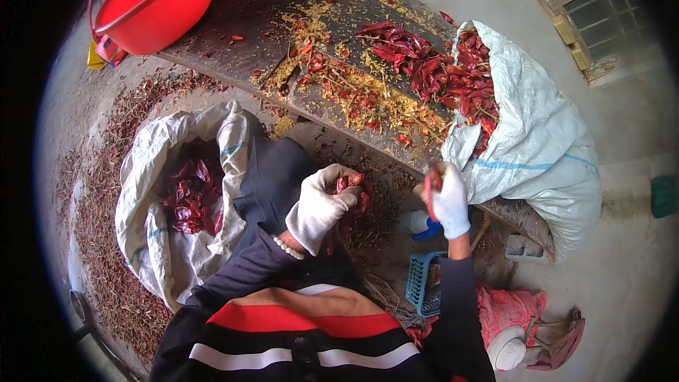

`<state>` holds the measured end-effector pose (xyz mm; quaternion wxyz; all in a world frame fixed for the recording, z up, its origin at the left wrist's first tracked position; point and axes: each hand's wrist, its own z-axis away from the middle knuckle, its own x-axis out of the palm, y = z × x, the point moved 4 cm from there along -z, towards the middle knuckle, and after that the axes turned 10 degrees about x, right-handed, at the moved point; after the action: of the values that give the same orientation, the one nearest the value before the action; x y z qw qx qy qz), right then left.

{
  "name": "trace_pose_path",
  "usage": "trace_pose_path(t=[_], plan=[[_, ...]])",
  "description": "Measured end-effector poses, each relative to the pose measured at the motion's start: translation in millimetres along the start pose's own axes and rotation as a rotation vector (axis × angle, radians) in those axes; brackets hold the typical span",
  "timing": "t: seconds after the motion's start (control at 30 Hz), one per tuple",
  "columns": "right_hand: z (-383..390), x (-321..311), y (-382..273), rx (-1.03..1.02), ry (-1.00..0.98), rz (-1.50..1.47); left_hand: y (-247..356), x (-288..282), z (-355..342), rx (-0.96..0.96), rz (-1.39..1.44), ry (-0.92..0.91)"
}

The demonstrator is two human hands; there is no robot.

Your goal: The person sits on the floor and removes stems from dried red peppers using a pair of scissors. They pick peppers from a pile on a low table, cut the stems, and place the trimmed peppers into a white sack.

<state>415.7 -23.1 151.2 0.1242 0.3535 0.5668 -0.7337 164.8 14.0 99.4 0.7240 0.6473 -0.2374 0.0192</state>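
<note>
My left hand (pixel 324 201), in a white knit glove, is closed round several dried red chillies (pixel 357 194) in front of my body. Others hang below its fingers. To its right, my right hand (pixel 448 200), gloved too, is closed on what look like red-handled scissors (pixel 429 194); the blades cannot be made out. An open white woven sack (pixel 145 191) at my left holds dark red chilli pods (pixel 192 194). Beyond my right hand, a fuller white sack (pixel 530 134) lies tipped on the dark board, chillies (pixel 417 56) spilling from its mouth.
Yellow seeds and chilli scraps (pixel 353 92) litter the dark board (pixel 247 21). A red basin (pixel 159 7) stands at its far left end. Chilli stems (pixel 106 262) cover the floor at left. A blue plastic basket (pixel 422 283) and pink cloth (pixel 506 311) lie at lower right.
</note>
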Motion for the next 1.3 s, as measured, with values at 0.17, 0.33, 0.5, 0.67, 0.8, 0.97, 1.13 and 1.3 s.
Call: trace_pose_path(t=[0.17, 0.33, 0.5, 0.67, 0.8, 0.97, 1.13, 1.3], plan=[[40.4, 13.0, -67.1, -0.572, 0.027, 0.570, 4.2, -3.3, 1.9, 0.088, -0.089, 0.013], [50.1, 7.0, -81.1, -0.599, 0.019, 0.638, 8.1, -5.4, 3.7, 0.123, -0.155, 0.048], [54.5, 6.2, -82.4, -0.572, -0.011, 0.732, 7.2, -5.0, 5.6, 0.165, -0.212, 0.069], [55.6, 9.3, -72.3, -0.621, 0.003, 0.825, 15.8, -3.6, 8.1, 0.165, -0.249, 0.040], [51.5, 11.8, -60.5, -0.502, 0.001, 0.609, 13.9, -1.8, 6.2, 0.112, -0.179, -0.031], [-3.6, 3.2, 9.6, 0.067, 0.146, 0.409, 11.1, -5.0, 3.1, -0.039, 0.059, -0.122], [-79.5, -25.7, 145.7, 0.200, 0.354, 0.759, 11.1, -6.6, 1.8, -0.108, 0.234, -0.158], [-98.2, -49.6, 173.2, 0.272, 0.361, 0.766, 23.2, 1.5, -0.4, -0.075, 0.302, -0.179]])
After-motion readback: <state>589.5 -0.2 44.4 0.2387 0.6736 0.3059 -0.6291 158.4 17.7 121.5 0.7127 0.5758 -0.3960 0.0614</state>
